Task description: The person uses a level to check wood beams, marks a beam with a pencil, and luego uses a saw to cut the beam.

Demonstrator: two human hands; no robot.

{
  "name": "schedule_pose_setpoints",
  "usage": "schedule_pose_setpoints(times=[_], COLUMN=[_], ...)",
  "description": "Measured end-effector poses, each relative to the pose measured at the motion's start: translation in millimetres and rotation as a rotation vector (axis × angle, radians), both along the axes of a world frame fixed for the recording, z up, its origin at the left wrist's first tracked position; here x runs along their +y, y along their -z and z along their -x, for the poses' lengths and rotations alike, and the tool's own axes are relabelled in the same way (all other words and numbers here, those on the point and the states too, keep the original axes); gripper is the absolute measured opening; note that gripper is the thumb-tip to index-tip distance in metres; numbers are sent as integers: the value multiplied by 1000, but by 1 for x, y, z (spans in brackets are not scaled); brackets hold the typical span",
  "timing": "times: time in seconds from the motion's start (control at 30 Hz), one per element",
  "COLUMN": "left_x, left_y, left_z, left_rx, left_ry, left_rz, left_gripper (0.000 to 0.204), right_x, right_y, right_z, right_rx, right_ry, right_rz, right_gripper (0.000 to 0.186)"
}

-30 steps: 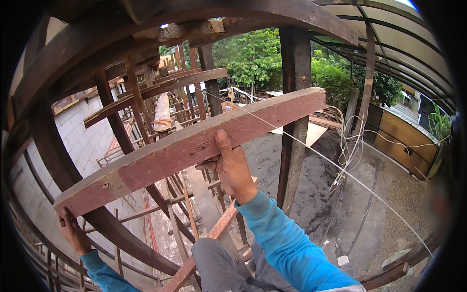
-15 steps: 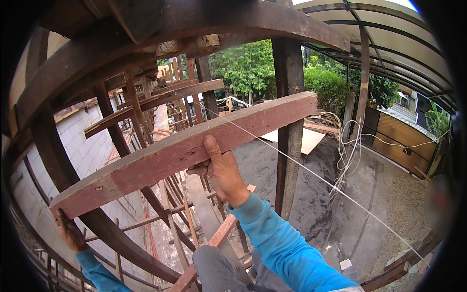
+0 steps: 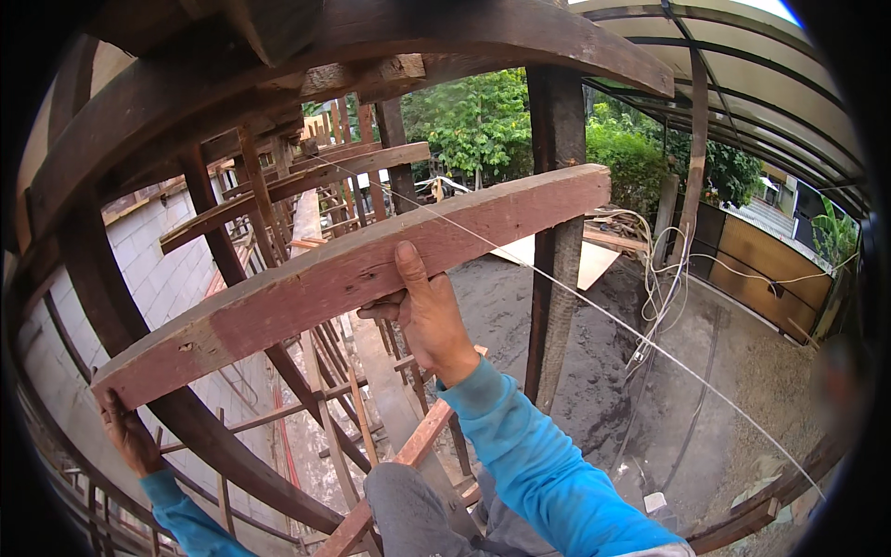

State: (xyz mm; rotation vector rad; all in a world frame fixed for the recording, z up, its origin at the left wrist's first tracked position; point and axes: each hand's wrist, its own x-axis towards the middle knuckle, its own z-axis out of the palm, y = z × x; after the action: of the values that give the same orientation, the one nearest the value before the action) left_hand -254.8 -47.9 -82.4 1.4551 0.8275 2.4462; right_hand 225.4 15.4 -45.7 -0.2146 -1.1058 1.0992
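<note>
A long reddish-brown timber (image 3: pixel 501 209) slants across my view, rising from lower left to upper right. My right hand (image 3: pixel 418 325) is closed on its middle from below, thumb on the near face and fingertips under the lower edge. My left hand (image 3: pixel 130 427) is closed on its lower left end. A taut white string (image 3: pixel 687 367) runs diagonally at the timber's middle and on to the lower right. Dark wooden posts (image 3: pixel 548 343) stand behind the timber. My bent knee (image 3: pixel 399 501) is beside a lighter reddish batten (image 3: pixel 422 432) below.
Scaffold timbers and planks (image 3: pixel 380 362) drop away below me, beside a block wall (image 3: pixel 167 269). Dark beams (image 3: pixel 464 37) pass overhead. To the right are hanging cables (image 3: pixel 659 278), a grey sand heap (image 3: pixel 492 306), a canopy (image 3: pixel 742 56), a gate (image 3: pixel 752 269) and trees (image 3: pixel 473 130).
The timber has shifted a little left along with both hands; it dipped slightly half a second ago and has risen a little since. My grip looks the same.
</note>
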Motion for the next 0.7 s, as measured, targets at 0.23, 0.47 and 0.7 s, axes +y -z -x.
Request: schedule_pose_setpoints(times=[0.23,0.47,0.7], left_x=[4,-5,-9], left_y=[-1,-11,-9], left_z=[-5,-3,-54], left_rx=[8,-56,-181], left_ry=[-17,88,-12], left_rz=[-34,-96,-44], left_gripper=[56,53,59], right_x=[-5,-3,4], right_y=[-1,-4,2], right_z=[-7,-5,-1], right_rx=[-26,-43,-19], right_ry=[-12,-44,-6], right_rz=[-9,-3,14], right_gripper=[60,58,53])
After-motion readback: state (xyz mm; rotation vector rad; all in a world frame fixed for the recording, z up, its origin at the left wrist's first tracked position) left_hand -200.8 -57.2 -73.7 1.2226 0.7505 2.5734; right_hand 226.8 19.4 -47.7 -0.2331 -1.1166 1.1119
